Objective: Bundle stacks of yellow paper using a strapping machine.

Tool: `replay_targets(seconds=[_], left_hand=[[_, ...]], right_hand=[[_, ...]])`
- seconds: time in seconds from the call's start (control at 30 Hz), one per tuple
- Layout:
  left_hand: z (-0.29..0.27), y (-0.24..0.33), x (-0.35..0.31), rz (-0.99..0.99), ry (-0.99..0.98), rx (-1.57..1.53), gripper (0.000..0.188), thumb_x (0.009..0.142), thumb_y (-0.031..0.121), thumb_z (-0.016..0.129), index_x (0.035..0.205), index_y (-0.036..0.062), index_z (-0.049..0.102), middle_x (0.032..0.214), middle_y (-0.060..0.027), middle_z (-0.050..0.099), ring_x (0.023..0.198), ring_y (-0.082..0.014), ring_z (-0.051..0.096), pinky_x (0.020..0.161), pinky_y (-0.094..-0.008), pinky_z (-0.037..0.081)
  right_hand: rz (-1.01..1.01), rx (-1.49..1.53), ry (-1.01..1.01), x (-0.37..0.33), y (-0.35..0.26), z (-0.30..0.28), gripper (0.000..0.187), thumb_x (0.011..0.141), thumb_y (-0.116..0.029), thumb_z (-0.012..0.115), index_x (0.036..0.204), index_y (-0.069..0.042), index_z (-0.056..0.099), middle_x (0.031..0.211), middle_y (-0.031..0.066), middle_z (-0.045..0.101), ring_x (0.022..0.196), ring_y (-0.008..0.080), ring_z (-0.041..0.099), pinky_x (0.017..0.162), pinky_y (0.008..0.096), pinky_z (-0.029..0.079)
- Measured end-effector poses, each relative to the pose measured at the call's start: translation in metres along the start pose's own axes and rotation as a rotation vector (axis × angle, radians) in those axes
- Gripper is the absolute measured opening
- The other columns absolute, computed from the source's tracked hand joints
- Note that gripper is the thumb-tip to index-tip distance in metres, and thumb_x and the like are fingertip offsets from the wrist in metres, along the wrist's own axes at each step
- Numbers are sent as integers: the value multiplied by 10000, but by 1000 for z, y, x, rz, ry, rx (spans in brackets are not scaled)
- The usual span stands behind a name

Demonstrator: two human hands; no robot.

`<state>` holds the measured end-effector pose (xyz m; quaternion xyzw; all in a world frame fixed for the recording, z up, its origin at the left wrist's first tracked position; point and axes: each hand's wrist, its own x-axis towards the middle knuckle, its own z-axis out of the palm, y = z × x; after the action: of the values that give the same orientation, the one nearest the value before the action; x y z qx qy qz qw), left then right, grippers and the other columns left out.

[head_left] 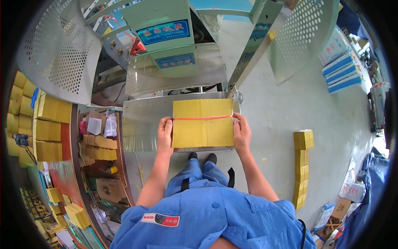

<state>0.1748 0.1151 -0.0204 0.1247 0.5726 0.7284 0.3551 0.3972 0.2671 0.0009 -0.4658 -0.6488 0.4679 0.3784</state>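
Observation:
A rectangular bundle of yellow paper (202,135) is held level in front of me, with a pink-red band (202,118) running across it from side to side. My left hand (165,133) grips its left edge, the thumb near the band's end. At the opposite edge my right hand (242,132) closes on the bundle in the same way. Behind and partly beneath the bundle is a bare metal worktable (145,110); whether the bundle touches it I cannot tell.
Beyond the table stands a pale green machine (161,18) with perforated panels (58,54) and a metal upright (253,45). Yellow bundles (301,170) line the floor at right. More yellow stacks (49,130) and a cluttered shelf (103,159) are at left. Blue-and-white packs (342,72) lie far right.

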Motion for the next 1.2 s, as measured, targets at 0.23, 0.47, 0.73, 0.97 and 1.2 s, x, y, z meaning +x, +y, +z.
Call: replay_targets(seconds=[0.23, 0.47, 0.73, 0.97, 1.2], left_hand=[[4, -2, -1, 17, -6, -2, 177, 980, 207, 637, 1051, 62, 565, 1013, -14, 578, 922, -103, 523, 844, -270, 448], [-3, 11, 21, -221, -38, -125, 488, 1065, 435, 374, 1292, 43, 555, 1153, -65, 604, 1070, -194, 579, 958, -341, 463], [40, 7, 2, -462, -229, -82, 526, 1065, 450, 348, 1325, 38, 546, 1237, -73, 618, 1099, -182, 609, 912, -318, 507], [168, -39, -65, -570, -630, 157, 508, 1079, 421, 276, 1357, 66, 510, 1235, -64, 610, 1108, -167, 596, 940, -305, 486], [315, -139, -191, -736, -1052, 397, 534, 1077, 427, 255, 1343, 54, 530, 1238, -73, 621, 1104, -173, 609, 935, -313, 488]], right_hand=[[-31, 64, 96, -16, 18, 10, 162, 976, -102, 493, 1052, -18, 609, 876, 9, 590, 807, 83, 501, 738, 236, 429], [353, 352, -49, -9, 20, -1, 242, 1012, -198, 467, 1057, -17, 621, 926, 1, 625, 840, 97, 559, 757, 255, 466], [414, 706, 58, -38, 26, -5, 515, 1063, -337, 380, 1465, -17, 414, 1445, 100, 480, 1337, 190, 440, 1108, 309, 338], [442, 780, 431, -123, 43, -149, 546, 1052, -384, 361, 1482, -48, 389, 1413, 116, 501, 1269, 202, 511, 1023, 335, 449], [388, 810, 844, -248, 89, -302, 497, 1061, -315, 343, 1467, -34, 402, 1385, 108, 519, 1258, 197, 506, 1035, 320, 425]])
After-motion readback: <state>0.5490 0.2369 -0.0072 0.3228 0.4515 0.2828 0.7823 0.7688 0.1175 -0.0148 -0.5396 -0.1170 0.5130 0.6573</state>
